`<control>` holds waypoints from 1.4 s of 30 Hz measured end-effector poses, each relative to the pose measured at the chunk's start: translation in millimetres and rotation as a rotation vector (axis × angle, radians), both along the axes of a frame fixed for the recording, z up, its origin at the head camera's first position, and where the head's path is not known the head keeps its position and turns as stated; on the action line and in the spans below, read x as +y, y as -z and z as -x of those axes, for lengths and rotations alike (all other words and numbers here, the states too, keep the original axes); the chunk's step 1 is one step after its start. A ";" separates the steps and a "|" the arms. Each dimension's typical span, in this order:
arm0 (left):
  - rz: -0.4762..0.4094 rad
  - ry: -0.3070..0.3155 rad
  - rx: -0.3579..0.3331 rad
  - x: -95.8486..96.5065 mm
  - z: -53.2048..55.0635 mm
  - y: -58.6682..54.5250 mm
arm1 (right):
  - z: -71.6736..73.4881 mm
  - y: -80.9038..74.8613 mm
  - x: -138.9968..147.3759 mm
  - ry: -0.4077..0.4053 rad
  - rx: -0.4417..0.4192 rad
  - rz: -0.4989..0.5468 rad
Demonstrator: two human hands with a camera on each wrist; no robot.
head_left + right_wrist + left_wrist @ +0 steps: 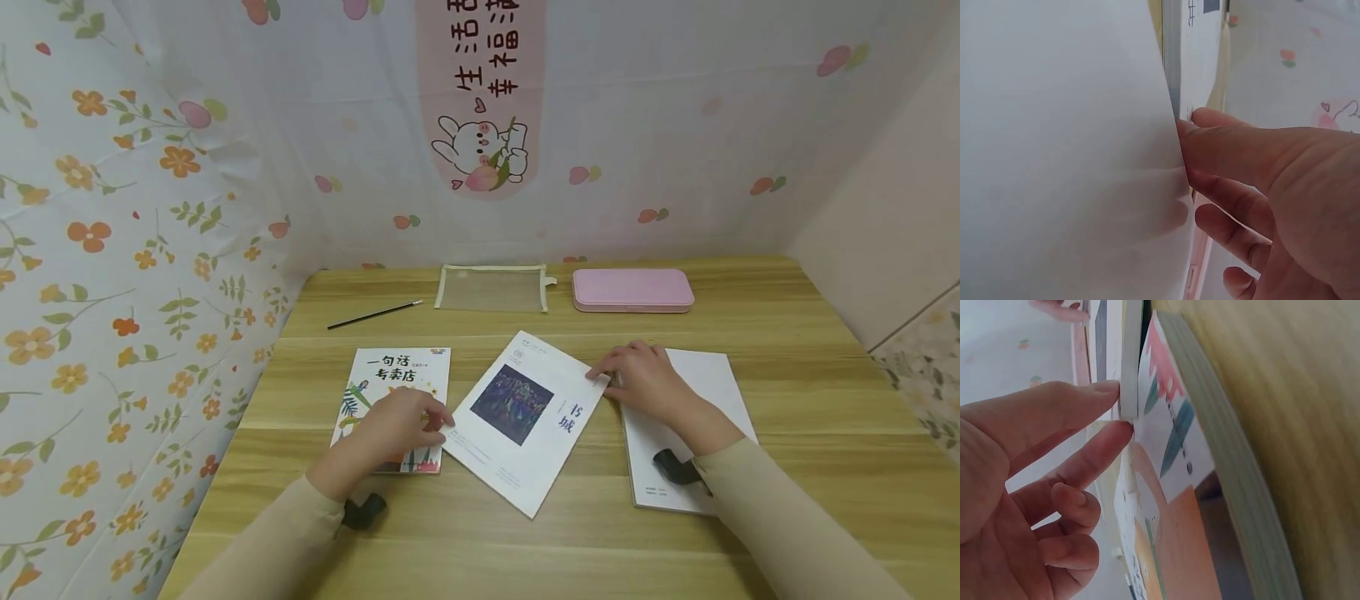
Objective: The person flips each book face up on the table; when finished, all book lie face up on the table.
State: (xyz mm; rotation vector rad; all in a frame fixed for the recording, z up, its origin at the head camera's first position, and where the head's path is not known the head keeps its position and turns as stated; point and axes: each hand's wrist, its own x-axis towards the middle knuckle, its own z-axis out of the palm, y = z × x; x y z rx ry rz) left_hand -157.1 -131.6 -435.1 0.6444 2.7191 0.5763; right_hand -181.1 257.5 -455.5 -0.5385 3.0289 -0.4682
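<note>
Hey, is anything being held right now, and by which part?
Yes, the white rectangular paper book with a dark square cover picture, pinched near opposite corners: left corner by the left hand, right corner by the right hand.

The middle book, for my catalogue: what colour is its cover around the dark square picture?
White; the middle book shows best in the head view.
</note>
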 end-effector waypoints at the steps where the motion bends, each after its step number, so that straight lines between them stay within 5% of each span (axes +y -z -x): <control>1: -0.014 0.009 -0.002 -0.4 -1.3 0.6 | 1.7 -0.6 -0.5 0.002 -0.003 0.004; 5: -0.054 0.060 0.013 -0.5 -5.9 2.4 | 9.6 -1.6 -1.8 -0.004 -0.003 0.012; 13: -0.035 0.053 -0.062 4.6 -15.4 4.7 | 25.0 -4.4 -6.9 -0.007 -0.017 0.033; 21: -0.113 0.144 -0.029 10.2 -21.9 13.6 | 38.9 -2.4 -10.1 0.017 -0.059 0.063; 34: -0.128 0.142 -0.031 17.4 -30.4 16.0 | 57.7 0.1 -14.8 0.007 -0.073 0.088; 42: -0.114 0.157 -0.016 19.7 -31.2 16.7 | 55.0 -2.0 -13.6 -0.029 -0.067 0.067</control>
